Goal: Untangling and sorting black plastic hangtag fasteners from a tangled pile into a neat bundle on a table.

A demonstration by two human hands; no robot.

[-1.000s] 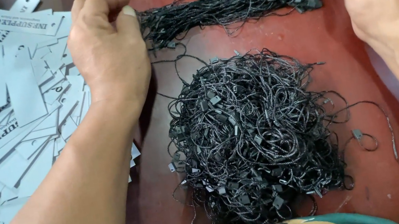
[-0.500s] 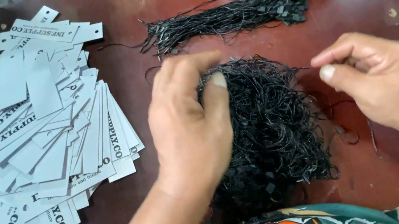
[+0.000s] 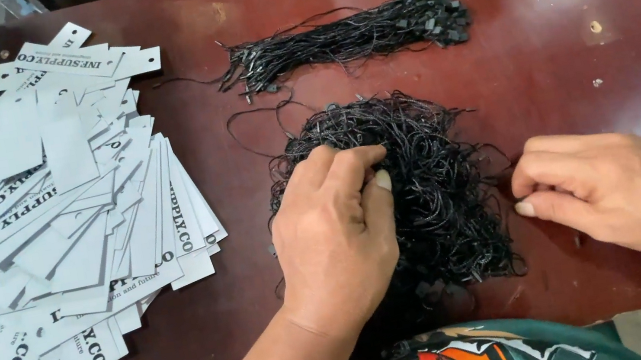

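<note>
both hands slid lower; left hand (image 3: 336, 234) pinches tangled black strings (image 3: 426, 179); right hand (image 3: 603, 187) curled shut beside them

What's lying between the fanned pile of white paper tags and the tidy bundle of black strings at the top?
Nothing: the head view shows only bare dark red tabletop between the white paper tags and the straight black string bundle.

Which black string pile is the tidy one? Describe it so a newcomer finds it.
On the dark red table, look past the left hand, which rests on the tangled heap of black strings. The straight bundle of black strings lies beyond that heap. Its strands run parallel, with small black clasps bunched at the right end.
</note>
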